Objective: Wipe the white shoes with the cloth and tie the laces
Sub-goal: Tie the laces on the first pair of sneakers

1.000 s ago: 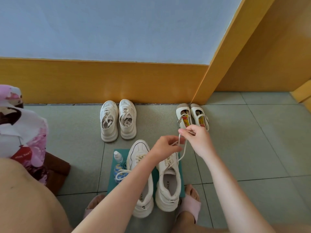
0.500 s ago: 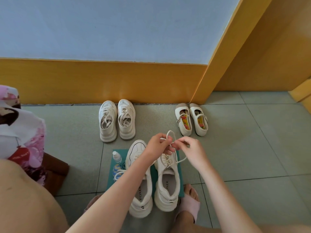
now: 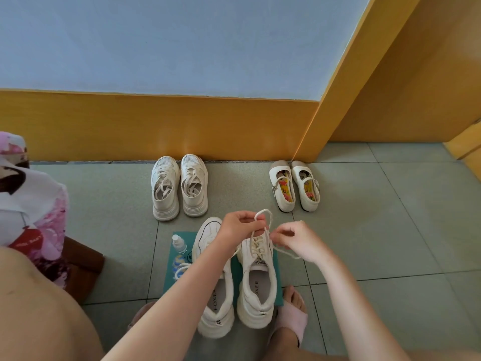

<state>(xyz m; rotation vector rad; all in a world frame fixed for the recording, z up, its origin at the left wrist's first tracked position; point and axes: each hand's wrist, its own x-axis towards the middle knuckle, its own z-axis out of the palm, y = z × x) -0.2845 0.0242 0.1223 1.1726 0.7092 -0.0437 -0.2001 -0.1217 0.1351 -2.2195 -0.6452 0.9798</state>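
Two white chunky sneakers stand side by side on a teal cloth [image 3: 278, 272] on the floor tiles. Over the right sneaker [image 3: 257, 287], my left hand [image 3: 239, 227] pinches a loop of its cream lace [image 3: 261, 213] upright above the tongue. My right hand [image 3: 299, 239] pinches the other lace strand just right of that loop, and a loose end trails out under my wrist. My left forearm partly covers the left sneaker [image 3: 216, 300]; its untied lace lies coiled on the cloth at its left side.
A small clear spray bottle [image 3: 179, 244] stands on the cloth's left part. Another white sneaker pair [image 3: 179, 186] and cream strap shoes [image 3: 294, 188] sit by the orange baseboard. My foot in a pink slipper [image 3: 291, 316] is beside the right sneaker. Floral fabric lies at the far left.
Both hands came down from in front of the strap shoes to just above the right sneaker. The lace, pulled out straight earlier, now forms a loop in my left hand.
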